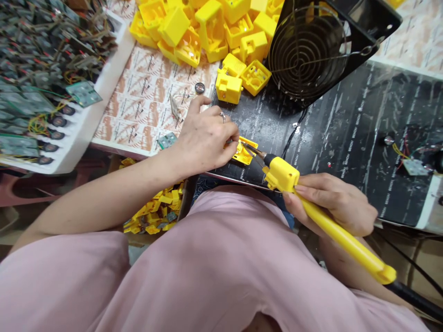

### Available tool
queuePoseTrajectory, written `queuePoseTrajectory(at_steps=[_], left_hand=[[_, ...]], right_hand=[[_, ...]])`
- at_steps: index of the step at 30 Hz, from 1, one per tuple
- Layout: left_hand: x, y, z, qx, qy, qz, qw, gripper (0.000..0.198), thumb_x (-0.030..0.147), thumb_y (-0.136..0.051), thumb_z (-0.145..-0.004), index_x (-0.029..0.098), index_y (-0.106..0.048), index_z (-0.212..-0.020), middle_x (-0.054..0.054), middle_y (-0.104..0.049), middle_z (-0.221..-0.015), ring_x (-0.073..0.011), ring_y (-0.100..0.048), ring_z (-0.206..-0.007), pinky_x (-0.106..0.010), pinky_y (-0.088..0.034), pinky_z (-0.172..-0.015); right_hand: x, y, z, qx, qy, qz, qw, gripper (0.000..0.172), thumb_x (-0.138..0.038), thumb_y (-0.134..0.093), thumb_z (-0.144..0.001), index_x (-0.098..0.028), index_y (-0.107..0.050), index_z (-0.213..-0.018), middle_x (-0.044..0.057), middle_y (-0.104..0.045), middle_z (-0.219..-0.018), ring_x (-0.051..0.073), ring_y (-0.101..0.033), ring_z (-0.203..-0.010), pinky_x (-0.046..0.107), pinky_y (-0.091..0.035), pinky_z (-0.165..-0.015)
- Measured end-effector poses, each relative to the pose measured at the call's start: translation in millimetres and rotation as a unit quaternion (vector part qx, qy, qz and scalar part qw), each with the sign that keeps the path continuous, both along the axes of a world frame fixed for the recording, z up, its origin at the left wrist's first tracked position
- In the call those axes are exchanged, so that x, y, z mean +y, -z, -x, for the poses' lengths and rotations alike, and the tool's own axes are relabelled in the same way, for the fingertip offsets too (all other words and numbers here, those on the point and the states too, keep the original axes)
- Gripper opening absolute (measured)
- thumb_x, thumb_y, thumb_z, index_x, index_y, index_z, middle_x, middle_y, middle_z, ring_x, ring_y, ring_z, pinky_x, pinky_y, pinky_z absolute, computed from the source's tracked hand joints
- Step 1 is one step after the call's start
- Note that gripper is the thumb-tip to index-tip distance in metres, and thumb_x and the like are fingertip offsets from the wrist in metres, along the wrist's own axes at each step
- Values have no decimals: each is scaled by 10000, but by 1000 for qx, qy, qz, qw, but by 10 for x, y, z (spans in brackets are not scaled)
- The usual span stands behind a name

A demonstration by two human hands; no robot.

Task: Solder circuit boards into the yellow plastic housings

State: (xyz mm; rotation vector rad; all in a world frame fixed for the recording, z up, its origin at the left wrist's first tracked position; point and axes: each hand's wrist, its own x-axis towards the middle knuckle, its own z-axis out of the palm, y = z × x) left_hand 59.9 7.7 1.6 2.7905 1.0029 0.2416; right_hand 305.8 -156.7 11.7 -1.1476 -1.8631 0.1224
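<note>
My right hand (pixel 334 200) is wrapped round the yellow handle of a soldering iron (pixel 342 230), which slants down to the right into a black cable. Its metal tip reaches into a small open yellow plastic housing (pixel 246 154) near the front edge of the black mat. At the housing's left side my left hand (pixel 211 133) is closed, thumb and fingers pinched at its edge; the fingertips partly cover it. A ring shows on one finger. Behind that hand lie a small round black part (pixel 200 88) and a green circuit board (pixel 166 140).
Yellow housings (pixel 211 27) are heaped at the back, beside a black fan (pixel 308 55) with a wire guard. At left, a white foam tray (pixel 79 133) holds many wired circuit boards. Another wired board (pixel 415 166) lies far right. Yellow pieces (pixel 159 207) fill a box below the table.
</note>
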Motion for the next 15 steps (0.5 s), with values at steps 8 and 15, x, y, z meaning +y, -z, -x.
queuePoseTrajectory(at_steps=[8,15], left_hand=[[-6,-61,-57,28,-1,5,1000,324,293,-516,-1002,269,-824,-902,-41,-799,-864,-295,-744,-1051,-618,-444,-1275],[-4,-62,-59,43,-3,10,999,314,299,-523,-1006,265,-823,-921,-34,-800,-879,-282,-738,-1072,-589,-428,-1288]], right_hand=[[-39,-142,-85,-59,-7,33,998,265,-139,-922,-926,-233,-688,-1009,-11,-819,-898,151,-788,-717,249,-682,-645],[-57,-6,-165,-20,16,-3,1000,219,-130,-895,-937,-227,-735,-1053,-10,-837,-927,142,-777,-726,237,-646,-594]])
